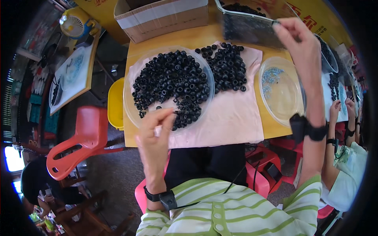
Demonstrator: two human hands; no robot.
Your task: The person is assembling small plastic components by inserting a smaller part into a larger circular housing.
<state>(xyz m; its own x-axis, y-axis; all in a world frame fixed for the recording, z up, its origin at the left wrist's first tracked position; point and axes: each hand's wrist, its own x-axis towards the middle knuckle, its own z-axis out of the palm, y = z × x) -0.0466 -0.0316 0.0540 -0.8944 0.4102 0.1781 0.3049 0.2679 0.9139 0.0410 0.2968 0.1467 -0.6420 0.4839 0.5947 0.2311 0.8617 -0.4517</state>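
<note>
Keep your left hand [155,126] pinched tight on the small black rubber ring [174,113] mid-frame, and your right hand [301,39] gripping the clear plastic box [248,25] steady, upper right.

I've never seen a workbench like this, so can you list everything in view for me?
Black rings: many, black, heaped in the round tray; more loose on the cloth.
Round tray: one, clear, left on the table.
Cloth: one, pink, spread on the table.
Shallow dish: one, clear, right side, holding small bluish bits.
Clear box: one, holding black rings, at the far edge.
Cardboard box: one, brown, far edge.
Table: one, yellowish wood.
Chair: one, red, left of the table.
Fan: one, yellow, upper left.
Left hand: pinching a small black piece over the tray.
Right hand: gripping the clear box's rim.
</note>
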